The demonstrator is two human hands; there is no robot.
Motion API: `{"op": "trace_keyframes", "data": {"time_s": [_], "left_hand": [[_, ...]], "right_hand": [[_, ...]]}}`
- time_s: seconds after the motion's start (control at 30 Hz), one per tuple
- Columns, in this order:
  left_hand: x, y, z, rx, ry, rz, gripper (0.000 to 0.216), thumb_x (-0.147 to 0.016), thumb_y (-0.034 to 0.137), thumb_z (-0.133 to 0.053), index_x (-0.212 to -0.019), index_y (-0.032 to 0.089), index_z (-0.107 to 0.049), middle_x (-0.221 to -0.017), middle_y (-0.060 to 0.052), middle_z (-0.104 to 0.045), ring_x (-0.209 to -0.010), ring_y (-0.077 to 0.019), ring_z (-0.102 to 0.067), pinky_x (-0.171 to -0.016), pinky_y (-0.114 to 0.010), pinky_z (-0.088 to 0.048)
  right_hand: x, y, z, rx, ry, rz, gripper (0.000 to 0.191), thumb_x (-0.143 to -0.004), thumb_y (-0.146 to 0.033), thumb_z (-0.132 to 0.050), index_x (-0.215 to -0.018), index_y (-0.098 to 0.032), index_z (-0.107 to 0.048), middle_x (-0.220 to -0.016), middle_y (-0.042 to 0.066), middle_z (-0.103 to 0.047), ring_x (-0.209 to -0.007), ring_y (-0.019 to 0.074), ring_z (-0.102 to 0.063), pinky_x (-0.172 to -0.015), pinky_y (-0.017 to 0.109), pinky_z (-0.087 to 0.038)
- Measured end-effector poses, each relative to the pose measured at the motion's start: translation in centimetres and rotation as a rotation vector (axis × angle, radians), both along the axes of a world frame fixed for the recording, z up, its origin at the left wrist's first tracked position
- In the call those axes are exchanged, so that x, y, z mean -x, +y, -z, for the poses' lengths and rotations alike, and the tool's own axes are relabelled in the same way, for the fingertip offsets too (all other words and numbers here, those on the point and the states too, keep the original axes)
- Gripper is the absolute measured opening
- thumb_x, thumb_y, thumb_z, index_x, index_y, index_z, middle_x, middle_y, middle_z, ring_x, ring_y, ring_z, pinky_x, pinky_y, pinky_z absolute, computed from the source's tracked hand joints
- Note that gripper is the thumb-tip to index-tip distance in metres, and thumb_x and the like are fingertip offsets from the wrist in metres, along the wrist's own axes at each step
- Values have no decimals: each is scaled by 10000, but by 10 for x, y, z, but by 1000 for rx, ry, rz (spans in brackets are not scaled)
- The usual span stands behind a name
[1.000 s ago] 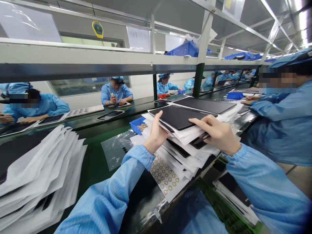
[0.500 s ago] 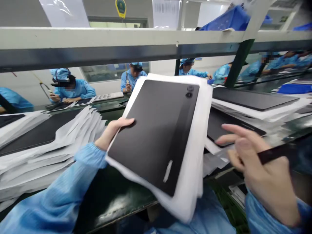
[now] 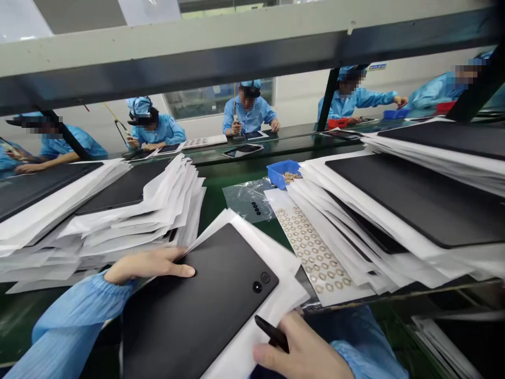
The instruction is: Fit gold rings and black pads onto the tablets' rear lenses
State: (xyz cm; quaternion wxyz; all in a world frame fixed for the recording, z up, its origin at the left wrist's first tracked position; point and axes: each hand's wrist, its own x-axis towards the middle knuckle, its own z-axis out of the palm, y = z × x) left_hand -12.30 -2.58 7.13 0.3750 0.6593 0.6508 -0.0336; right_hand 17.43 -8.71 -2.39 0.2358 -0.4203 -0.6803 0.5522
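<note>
A black tablet back cover [image 3: 189, 295] with two round camera openings near one corner lies on white paper sheets [image 3: 272, 247], tilted low in front of me. My left hand [image 3: 152, 266] grips its left edge, thumb on top and the other fingers mostly hidden underneath. At the lower right, my right hand [image 3: 307, 350] holds a slim black pen-shaped tool [image 3: 274, 332], whose exact kind I cannot make out. This hand is also at the right edge of the paper under the cover; whether it grips the paper is unclear.
Paper-interleaved stacks of black covers stand left [image 3: 122, 187] and right [image 3: 418, 197]. Between them are a sheet of ring-shaped stickers [image 3: 315, 252], a clear bag [image 3: 240, 197] with small black rings, and a blue bin [image 3: 278, 173]. A shelf beam [image 3: 197, 58] crosses above; co-workers sit opposite.
The cover and paper have come down and turned, bringing the camera openings toward the lower right. My right hand has moved left to the paper's edge. The view has shifted too.
</note>
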Motion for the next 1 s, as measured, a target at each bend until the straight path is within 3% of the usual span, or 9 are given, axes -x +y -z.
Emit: {"op": "trace_keyframes", "data": {"time_s": [0.13,0.23,0.37,0.5,0.57,0.7,0.83,0.9,1.0], "left_hand": [[-18,3,5,-257,495,139,526,-871,554,-365,-1028,120,-617,-1043,-146,-643,-999,-312,-603,-867,-390,-457],[-52,17,0,-544,512,365,484,-890,489,-390,-1161,120,-547,-1089,-145,-609,-1008,-296,-590,-859,-371,-445],[-106,54,2,-663,135,814,393,-936,429,-354,-1201,185,-512,-1097,-78,-595,-1037,-212,-543,-886,-308,-405],[-131,77,23,-630,100,1001,289,-937,314,-383,-880,140,-607,-876,-65,-601,-824,-175,-564,-744,-271,-421],[-132,82,31,-616,65,1050,283,-930,276,-392,-794,141,-601,-832,-56,-591,-765,-161,-559,-694,-259,-421],[-139,106,39,-626,1,1029,280,-914,241,-402,-771,145,-622,-789,-45,-611,-724,-148,-563,-705,-256,-429],[-152,132,59,-882,23,878,279,-923,238,-385,-1060,111,-592,-1101,-104,-613,-1011,-222,-531,-891,-336,-395],[-153,134,70,-875,50,899,325,-921,292,-409,-1169,127,-539,-1243,-102,-556,-1100,-250,-490,-908,-359,-389],[-149,127,78,-846,180,858,368,-903,349,-446,-1147,95,-552,-1264,-142,-539,-1069,-280,-518,-872,-391,-404]], "right_hand": [[-12,3,-6,47,-122,-142,302,-798,-360,-553,-658,-119,-668,-665,55,-652,-724,182,-601,-734,283,-471],[-26,9,-13,46,26,-181,303,-785,-358,-603,-605,-120,-659,-541,12,-593,-509,98,-538,-531,197,-426],[-57,35,-29,-53,175,278,525,-826,-594,-469,-690,-122,-656,-521,26,-580,-432,90,-510,-416,186,-394],[-79,72,-39,-64,139,556,641,-819,-686,-368,-600,-131,-603,-486,40,-573,-419,102,-540,-418,190,-426],[-79,88,-36,-12,158,576,602,-800,-679,-421,-607,-134,-587,-475,31,-571,-405,108,-555,-425,198,-449],[-67,106,-13,3,321,595,428,-719,-555,-652,-749,-130,-608,-664,41,-654,-626,151,-666,-621,232,-541],[-60,99,6,93,350,591,399,-770,-522,-619,-755,-125,-585,-656,36,-649,-605,132,-655,-599,220,-531],[-61,91,8,127,315,545,403,-789,-520,-598,-730,-122,-575,-619,29,-632,-563,116,-636,-553,201,-513],[-66,80,3,177,240,471,425,-798,-532,-576,-689,-122,-558,-559,14,-596,-499,104,-608,-480,182,-480]]}}
